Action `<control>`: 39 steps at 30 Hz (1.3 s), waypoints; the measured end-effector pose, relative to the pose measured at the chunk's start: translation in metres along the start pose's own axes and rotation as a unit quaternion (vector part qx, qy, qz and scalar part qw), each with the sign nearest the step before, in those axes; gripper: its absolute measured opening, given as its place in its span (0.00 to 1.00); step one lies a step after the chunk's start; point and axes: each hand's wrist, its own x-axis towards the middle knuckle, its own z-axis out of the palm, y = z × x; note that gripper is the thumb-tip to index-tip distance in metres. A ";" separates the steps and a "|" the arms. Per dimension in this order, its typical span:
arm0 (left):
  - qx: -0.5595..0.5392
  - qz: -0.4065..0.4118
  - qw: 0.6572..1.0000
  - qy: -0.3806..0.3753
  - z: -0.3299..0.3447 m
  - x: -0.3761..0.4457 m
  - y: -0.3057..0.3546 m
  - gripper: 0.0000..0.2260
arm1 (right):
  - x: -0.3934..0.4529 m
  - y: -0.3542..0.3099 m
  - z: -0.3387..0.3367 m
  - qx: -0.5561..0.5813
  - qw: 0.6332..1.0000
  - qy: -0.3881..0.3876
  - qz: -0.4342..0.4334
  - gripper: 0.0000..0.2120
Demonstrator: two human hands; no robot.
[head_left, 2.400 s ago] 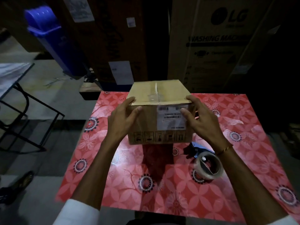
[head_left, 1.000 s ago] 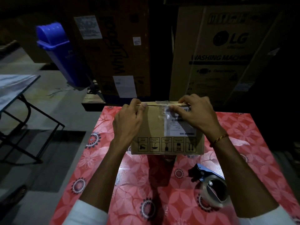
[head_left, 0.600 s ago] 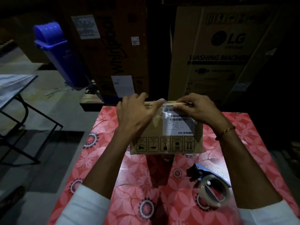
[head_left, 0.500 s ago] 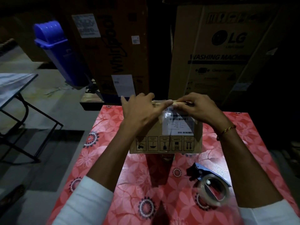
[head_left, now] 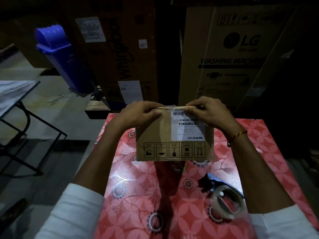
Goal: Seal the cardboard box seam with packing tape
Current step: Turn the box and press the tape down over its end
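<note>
A small cardboard box (head_left: 155, 133) stands on the red flowered table (head_left: 134, 187), its near face towards me with a white barcode label and a row of handling symbols. A strip of clear tape crosses its top front edge. My left hand (head_left: 138, 114) grips the box's upper left corner, thumb on the near face. My right hand (head_left: 208, 112) holds the upper right edge, fingers over the top. The top seam is hidden from this low angle. A tape dispenser (head_left: 224, 197) with a clear roll lies on the table at the near right, untouched.
Tall appliance cartons (head_left: 229, 54) stand close behind the table. A blue swing-lid bin (head_left: 63, 61) leans at the back left. A folding table's black frame (head_left: 25, 121) stands on the floor to the left.
The box has been tipped so its near face is towards me and the top is out of sight. My left fingers have drawn back from the centre tape to the left corner.
</note>
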 end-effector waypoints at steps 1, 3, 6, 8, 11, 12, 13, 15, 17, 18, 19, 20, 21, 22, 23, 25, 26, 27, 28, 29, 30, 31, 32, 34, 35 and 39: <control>-0.025 0.001 1.000 -0.011 -0.002 0.001 0.001 0.20 | 0.001 -0.001 0.000 0.001 1.000 -0.001 0.001 0.19; -0.026 -0.017 1.000 -0.002 -0.002 0.004 0.008 0.22 | 0.001 -0.001 -0.001 0.003 1.000 -0.002 0.003 0.20; 0.117 -0.025 0.991 0.054 0.009 0.012 0.021 0.32 | -0.001 0.000 0.000 0.009 1.000 -0.006 0.008 0.20; 0.180 0.008 0.979 0.094 0.016 0.017 0.022 0.31 | -0.002 -0.001 0.000 0.009 1.000 -0.007 0.007 0.20; 0.149 0.052 0.983 0.088 0.011 0.018 0.012 0.25 | -0.003 -0.001 -0.002 0.011 1.000 -0.006 0.009 0.18; 0.125 0.060 0.988 0.074 0.008 0.018 0.007 0.22 | -0.004 -0.001 -0.002 0.012 1.000 -0.007 0.010 0.18; 0.096 0.063 0.992 0.054 0.006 0.017 0.004 0.20 | -0.004 -0.001 -0.002 0.013 1.000 -0.008 0.010 0.18; 0.043 0.062 0.997 -0.001 0.000 0.014 0.004 0.26 | -0.006 0.000 -0.001 0.019 1.000 -0.010 0.011 0.18; 0.057 0.066 0.995 -0.056 -0.004 0.015 0.009 0.36 | -0.007 0.001 0.000 0.017 1.000 -0.006 0.008 0.19; 0.082 0.066 0.991 -0.077 -0.004 0.017 0.012 0.39 | -0.007 0.002 0.001 0.015 1.000 -0.002 0.008 0.19; 0.103 0.061 0.989 -0.088 -0.001 0.019 0.015 0.40 | -0.006 0.001 0.002 0.013 1.000 0.001 0.008 0.19; 0.117 0.055 0.988 -0.086 0.003 0.021 0.019 0.38 | -0.006 0.002 0.003 0.013 1.000 0.003 0.009 0.18; 0.131 0.051 0.987 -0.073 0.008 0.023 0.025 0.34 | -0.007 0.002 0.003 0.013 1.000 0.004 0.009 0.18; 0.147 0.053 0.986 -0.050 0.014 0.024 0.030 0.31 | -0.007 0.002 0.004 0.013 1.000 0.005 0.009 0.18; 0.166 0.059 0.984 -0.023 0.020 0.024 0.034 0.30 | -0.007 0.002 0.005 0.011 1.000 0.006 0.008 0.17; 0.197 0.064 0.978 0.023 0.029 0.024 0.037 0.29 | -0.009 0.003 0.005 0.010 1.000 0.006 0.006 0.17; 0.199 0.053 0.978 0.026 0.029 0.024 0.035 0.30 | -0.009 0.003 0.005 0.010 1.000 0.005 0.005 0.17; 0.193 0.032 0.981 0.011 0.026 0.024 0.032 0.31 | -0.010 0.003 0.005 0.009 1.000 0.004 0.005 0.17; 0.184 0.008 0.983 -0.018 0.023 0.025 0.028 0.33 | -0.011 0.003 0.005 0.008 1.000 0.005 0.003 0.17; 0.172 -0.012 0.984 -0.053 0.019 0.025 0.024 0.36 | -0.012 0.003 0.005 0.006 1.000 0.005 0.001 0.18; 0.158 -0.024 0.983 -0.089 0.015 0.026 0.021 0.38 | -0.013 0.003 0.005 0.005 1.000 0.005 0.000 0.18; 0.145 -0.025 0.982 -0.121 0.012 0.027 0.019 0.41 | -0.013 0.003 0.005 0.007 1.000 0.005 -0.001 0.18; 0.134 -0.022 0.980 -0.147 0.009 0.029 0.018 0.43 | -0.014 0.003 0.005 0.008 1.000 0.004 0.000 0.19; 0.119 -0.014 0.977 -0.174 0.007 0.029 0.019 0.45 | -0.015 0.003 0.006 0.010 1.000 0.003 0.001 0.19; 0.113 -0.008 0.978 -0.175 0.007 0.028 0.022 0.43 | -0.015 0.003 0.007 0.010 1.000 0.005 0.002 0.19; 0.157 -0.004 0.982 -0.102 0.021 0.023 0.034 0.37 | -0.017 0.003 0.010 0.000 1.000 0.019 0.000 0.19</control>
